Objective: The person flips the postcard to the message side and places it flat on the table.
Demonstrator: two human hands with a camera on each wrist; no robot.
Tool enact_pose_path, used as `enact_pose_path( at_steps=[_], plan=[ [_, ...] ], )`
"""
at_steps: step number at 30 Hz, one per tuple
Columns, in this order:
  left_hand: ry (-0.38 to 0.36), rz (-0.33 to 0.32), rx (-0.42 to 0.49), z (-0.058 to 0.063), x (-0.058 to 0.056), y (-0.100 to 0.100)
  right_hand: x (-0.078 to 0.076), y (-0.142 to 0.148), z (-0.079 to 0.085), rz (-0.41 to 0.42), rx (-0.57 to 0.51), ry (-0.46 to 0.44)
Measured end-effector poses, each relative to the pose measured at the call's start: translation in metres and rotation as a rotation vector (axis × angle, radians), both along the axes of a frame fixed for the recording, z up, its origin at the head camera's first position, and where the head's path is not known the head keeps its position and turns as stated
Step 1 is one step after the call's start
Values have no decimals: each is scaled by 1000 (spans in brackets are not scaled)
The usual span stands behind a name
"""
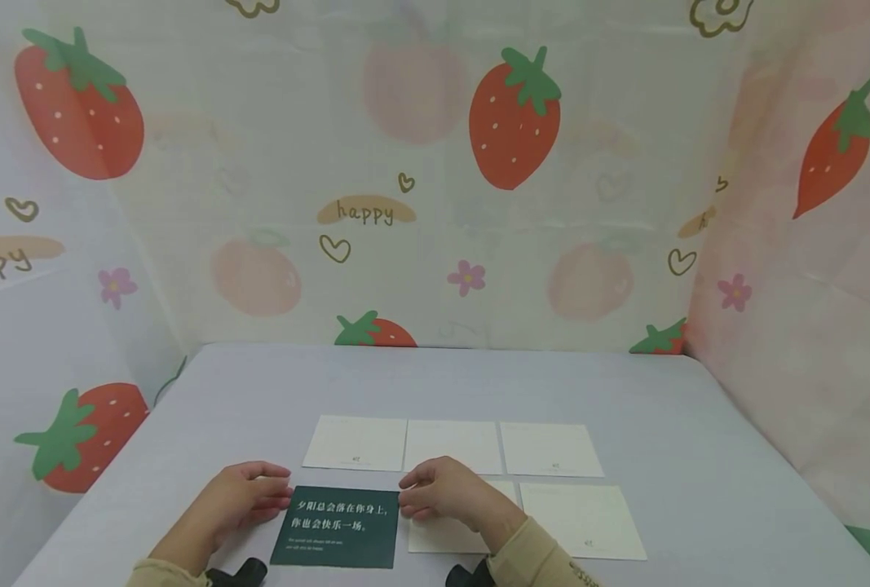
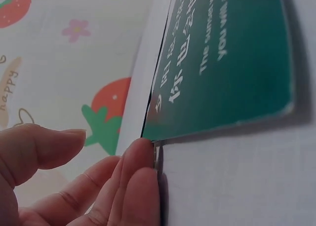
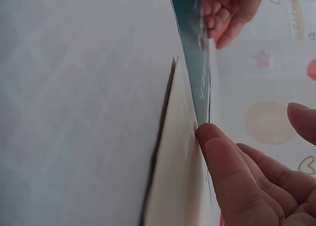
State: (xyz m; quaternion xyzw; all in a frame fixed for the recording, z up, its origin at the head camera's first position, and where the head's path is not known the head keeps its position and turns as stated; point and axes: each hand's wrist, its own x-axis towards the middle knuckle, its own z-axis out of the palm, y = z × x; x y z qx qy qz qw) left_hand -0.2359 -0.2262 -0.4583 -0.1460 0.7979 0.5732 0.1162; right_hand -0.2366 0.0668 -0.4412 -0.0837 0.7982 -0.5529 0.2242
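Observation:
A dark green card (image 1: 335,530) with white Chinese and English lettering lies on the white table, at the left of the near row. My left hand (image 1: 247,497) is at its left edge; in the left wrist view the fingertips (image 2: 140,152) meet a corner of the card, with the thumb held apart. At the opposite edge, my right hand (image 1: 452,497) reaches over a cream card (image 1: 449,534), its fingertips (image 3: 207,134) against the green card's end. The right thumb also stays clear of the card. Neither hand is curled round anything.
Three cream cards, the middle one (image 1: 452,444) among them, form a row behind. Another cream card (image 1: 585,522) lies at the right of the near row. Strawberry-printed cloth walls (image 1: 435,244) surround the table (image 1: 699,456) at the back and sides. Black wrist straps (image 1: 240,573) show below.

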Motion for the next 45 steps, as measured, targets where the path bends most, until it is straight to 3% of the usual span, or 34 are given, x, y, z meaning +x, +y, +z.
enact_pose_path(
  at_steps=[7,25,45],
  plan=[
    [75,-21,-11,1,1,2,0,0,0,6,-20,-7],
    [131,-37,-10,-2,1,6,-1,-1,-2,5,5,10],
    [100,-13,51,7,2,5,-5,2,-4,20,-29,9]
  ],
)
